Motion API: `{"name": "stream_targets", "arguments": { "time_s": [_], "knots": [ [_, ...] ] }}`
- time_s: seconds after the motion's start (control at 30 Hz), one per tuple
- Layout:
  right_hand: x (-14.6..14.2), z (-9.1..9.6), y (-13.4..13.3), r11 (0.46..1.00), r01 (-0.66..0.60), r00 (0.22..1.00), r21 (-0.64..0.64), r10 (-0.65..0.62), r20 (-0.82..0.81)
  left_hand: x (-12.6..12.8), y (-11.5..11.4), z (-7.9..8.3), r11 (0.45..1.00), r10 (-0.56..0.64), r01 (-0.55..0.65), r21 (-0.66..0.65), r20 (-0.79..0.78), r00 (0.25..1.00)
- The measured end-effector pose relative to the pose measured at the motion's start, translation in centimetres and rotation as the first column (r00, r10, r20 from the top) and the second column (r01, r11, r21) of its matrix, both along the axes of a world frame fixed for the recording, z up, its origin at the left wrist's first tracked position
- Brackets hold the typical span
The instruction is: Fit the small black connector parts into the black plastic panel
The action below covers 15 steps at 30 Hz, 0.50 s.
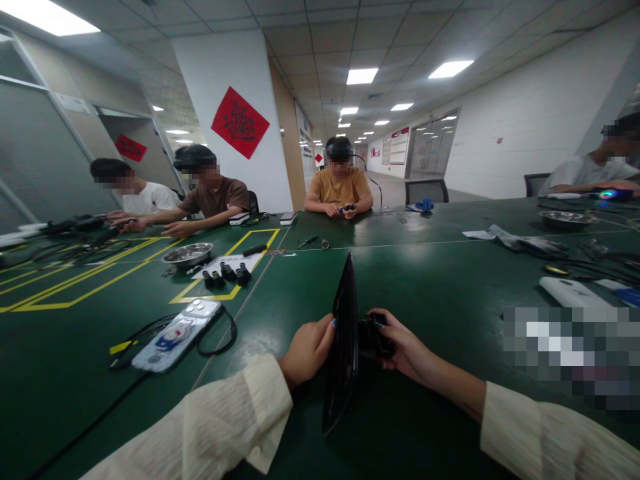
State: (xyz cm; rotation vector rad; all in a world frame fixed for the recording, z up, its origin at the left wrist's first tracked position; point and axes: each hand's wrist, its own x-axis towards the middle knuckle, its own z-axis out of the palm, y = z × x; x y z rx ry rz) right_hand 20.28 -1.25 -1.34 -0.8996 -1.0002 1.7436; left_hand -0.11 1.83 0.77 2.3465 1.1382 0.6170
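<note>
I hold a flat black panel (343, 347) standing on edge on the green table (430, 293), seen edge-on in front of me. My left hand (307, 350) is closed against its left face. On the right side of the panel, my right hand (400, 347) grips a small black part (373, 337) that sits against it. Both of my sleeves are cream-coloured.
A phone in a white case (175, 335) with a black cable lies to the left. Behind it are small black parts (225, 273), a metal bowl (187, 253) and yellow tape lines. A white device (570, 291) lies right. Other people sit at the far side.
</note>
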Motion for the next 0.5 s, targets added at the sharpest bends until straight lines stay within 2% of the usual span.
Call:
{"name": "stream_targets", "arguments": {
  "time_s": [0.5],
  "knots": [
    [-0.03, -0.16, -0.01, 1.000, 0.004, 1.000, 0.005, -0.004, 0.015, 0.06, 0.04, 0.24, 0.999, -0.039, 0.039, -0.029, -0.002, 0.999]
  ]
}}
